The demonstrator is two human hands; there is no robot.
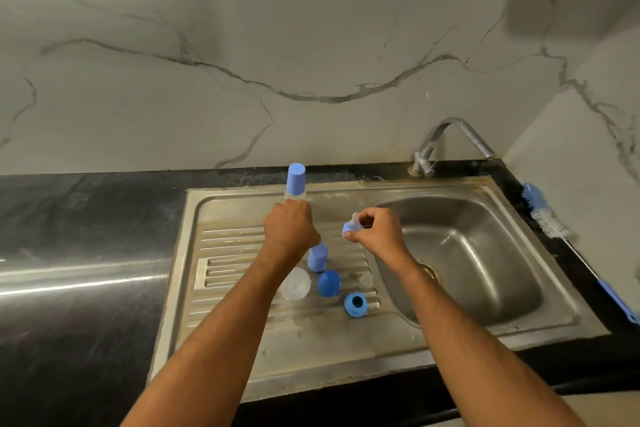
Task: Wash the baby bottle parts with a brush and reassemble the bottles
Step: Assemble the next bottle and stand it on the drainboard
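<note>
Above the sink's drainboard (221, 246), the left hand (290, 224) wraps its grip round an upright capped bottle (296, 182), long axis vertical, while the right hand (379, 230), just beside it, pinches a teat-and-ring piece (350, 227), apparently ready to fit.

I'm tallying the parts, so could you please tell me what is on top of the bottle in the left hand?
A light blue cap sits on the clear bottle, whose body the left hand covers. Whether a nipple sits under the cap cannot be seen.
</note>
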